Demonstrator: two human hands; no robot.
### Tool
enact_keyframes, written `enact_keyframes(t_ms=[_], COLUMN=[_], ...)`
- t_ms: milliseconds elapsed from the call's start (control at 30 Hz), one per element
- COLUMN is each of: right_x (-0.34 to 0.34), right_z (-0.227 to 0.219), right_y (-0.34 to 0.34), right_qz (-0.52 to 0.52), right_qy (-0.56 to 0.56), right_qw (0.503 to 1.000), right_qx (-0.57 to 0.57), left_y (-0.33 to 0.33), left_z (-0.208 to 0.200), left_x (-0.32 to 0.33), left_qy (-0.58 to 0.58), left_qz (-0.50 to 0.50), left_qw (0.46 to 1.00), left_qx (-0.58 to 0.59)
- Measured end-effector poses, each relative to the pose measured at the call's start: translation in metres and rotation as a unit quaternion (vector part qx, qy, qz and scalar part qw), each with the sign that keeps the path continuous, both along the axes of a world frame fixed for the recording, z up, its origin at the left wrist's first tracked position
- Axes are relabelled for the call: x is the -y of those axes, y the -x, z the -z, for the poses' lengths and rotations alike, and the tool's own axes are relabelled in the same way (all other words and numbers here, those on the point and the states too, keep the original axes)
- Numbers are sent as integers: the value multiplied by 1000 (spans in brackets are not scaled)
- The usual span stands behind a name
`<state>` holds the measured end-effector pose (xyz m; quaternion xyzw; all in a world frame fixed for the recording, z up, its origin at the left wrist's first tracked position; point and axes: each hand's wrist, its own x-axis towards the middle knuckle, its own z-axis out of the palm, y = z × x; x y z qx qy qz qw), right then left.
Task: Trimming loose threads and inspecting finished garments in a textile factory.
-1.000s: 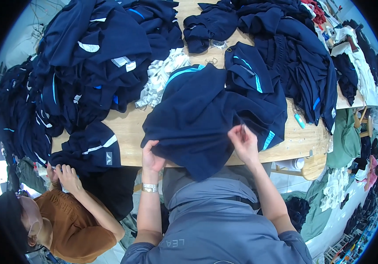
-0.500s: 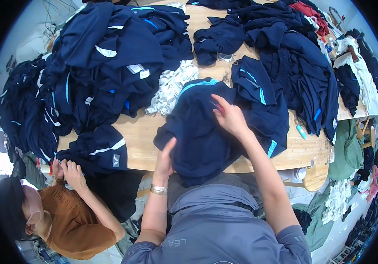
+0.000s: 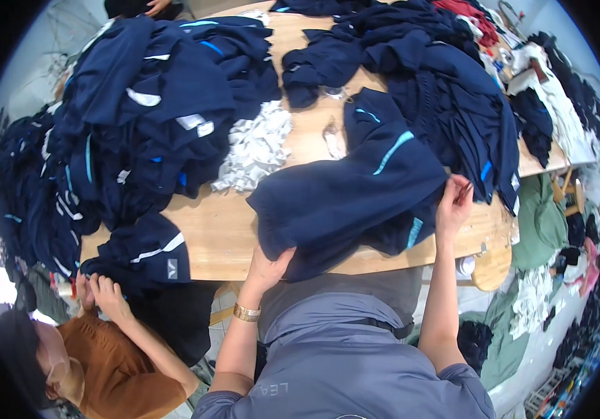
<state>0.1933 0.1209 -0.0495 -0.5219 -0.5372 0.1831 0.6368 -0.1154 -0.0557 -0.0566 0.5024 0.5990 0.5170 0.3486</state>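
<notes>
- Head view: spread across the near middle of the wooden counter (image 3: 223,234) lay a navy garment (image 3: 349,199) with light blue stripes, its near edge hanging over the counter's near rim.
- Left hand (image 3: 266,269) closed on the garment's near left corner, fingers tucked under the cloth, a gold watch (image 3: 247,313) on the wrist.
- Right hand (image 3: 453,202) pinched the garment's right edge, fingers curled around a fold of the fabric.
- Just beyond the garment, on bare wood, lay a small clear plastic scrap (image 3: 333,137).
- Left of the garment sat a heap of white cloth (image 3: 254,150), touching a large pile of navy clothes (image 3: 139,112) with white and blue trim that filled the far left of the counter.
- Far right held another mound of navy clothes (image 3: 446,98), its near edge just beside the right hand; red cloth (image 3: 464,10) showed at its far end.
- At the near left corner lay a folded navy piece with a white stripe (image 3: 142,251), touched by the hands of a co-worker in an orange top (image 3: 114,377).
- Off the counter's right end hung green fabric (image 3: 541,223), with more clothing heaped below on the floor (image 3: 558,335).
</notes>
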Motion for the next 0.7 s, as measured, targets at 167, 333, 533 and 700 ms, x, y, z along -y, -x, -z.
enact_keyframes(t_ms=[167, 333, 533, 700], right_x=[69, 84, 64, 81], right_z=[55, 56, 4, -16], right_y=[-55, -44, 34, 86], right_qz=[13, 63, -97, -231], right_qy=[155, 159, 126, 151], right_qw=[977, 982, 987, 961], right_qx=[146, 81, -24, -29], left_y=[7, 35, 6, -11], left_z=[-12, 14, 34, -10], left_x=[-10, -28, -49, -47], left_qy=[203, 316, 225, 103], left_qz=[185, 2, -33, 1], left_qw=[961, 948, 961, 862], left_qx=[-7, 35, 154, 496])
